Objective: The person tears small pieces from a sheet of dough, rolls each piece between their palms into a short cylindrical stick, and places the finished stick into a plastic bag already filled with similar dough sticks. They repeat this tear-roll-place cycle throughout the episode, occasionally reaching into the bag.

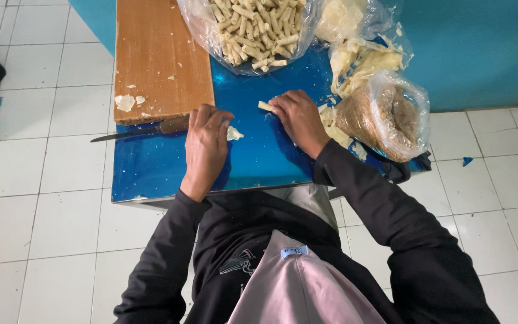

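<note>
Item, blue tabletop (151, 168): our right hand (300, 117) pinches one small pale roll (265, 107) at its fingertips, our left hand (206, 141) flat, fingers together, beside a wrapper scrap (234, 134); we judge tight, even rolling best.

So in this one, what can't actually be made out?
- Head view: the left hand covers most of the pale scrap beneath it.
- The right hand's fingers hide the near end of the small roll.
- The bag of rolls is cut off by the top edge.
- The knife handle passes under the left hand.
</note>
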`<state>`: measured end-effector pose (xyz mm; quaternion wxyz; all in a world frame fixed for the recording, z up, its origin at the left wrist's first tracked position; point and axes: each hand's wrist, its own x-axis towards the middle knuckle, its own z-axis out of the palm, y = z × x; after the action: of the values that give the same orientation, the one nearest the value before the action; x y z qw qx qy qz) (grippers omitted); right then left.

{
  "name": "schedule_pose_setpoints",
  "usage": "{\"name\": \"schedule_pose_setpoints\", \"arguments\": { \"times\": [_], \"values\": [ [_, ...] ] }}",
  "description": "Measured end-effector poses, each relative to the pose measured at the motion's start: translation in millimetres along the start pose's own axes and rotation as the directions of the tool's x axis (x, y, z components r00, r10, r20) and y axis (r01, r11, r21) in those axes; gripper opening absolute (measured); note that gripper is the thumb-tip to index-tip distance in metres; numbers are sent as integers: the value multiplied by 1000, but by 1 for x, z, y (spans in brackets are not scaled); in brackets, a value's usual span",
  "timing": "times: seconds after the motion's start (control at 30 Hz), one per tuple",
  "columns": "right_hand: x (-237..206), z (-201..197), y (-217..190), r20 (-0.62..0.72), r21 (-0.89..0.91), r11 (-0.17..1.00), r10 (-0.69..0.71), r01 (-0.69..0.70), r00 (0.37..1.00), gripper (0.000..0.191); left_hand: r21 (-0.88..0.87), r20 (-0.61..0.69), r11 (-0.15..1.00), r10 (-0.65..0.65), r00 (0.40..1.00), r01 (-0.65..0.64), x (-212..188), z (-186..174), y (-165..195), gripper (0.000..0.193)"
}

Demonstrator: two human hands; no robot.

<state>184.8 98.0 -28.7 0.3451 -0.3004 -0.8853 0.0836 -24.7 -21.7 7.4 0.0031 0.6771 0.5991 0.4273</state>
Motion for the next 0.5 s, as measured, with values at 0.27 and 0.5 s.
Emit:
{"name": "schedule_pose_setpoints", "arguments": {
  "times": [0.27, 0.5],
  "values": [
    [-8, 5, -7, 156, 212, 963, 132, -164, 979, 10, -247, 107, 966, -53, 993, 78, 0, 3, 7, 39],
    [-8, -13, -9, 546, 724, 356, 226, -590, 807, 17, -669, 302, 681, -119, 946, 299, -1, 18, 2, 25]
  ]
}}
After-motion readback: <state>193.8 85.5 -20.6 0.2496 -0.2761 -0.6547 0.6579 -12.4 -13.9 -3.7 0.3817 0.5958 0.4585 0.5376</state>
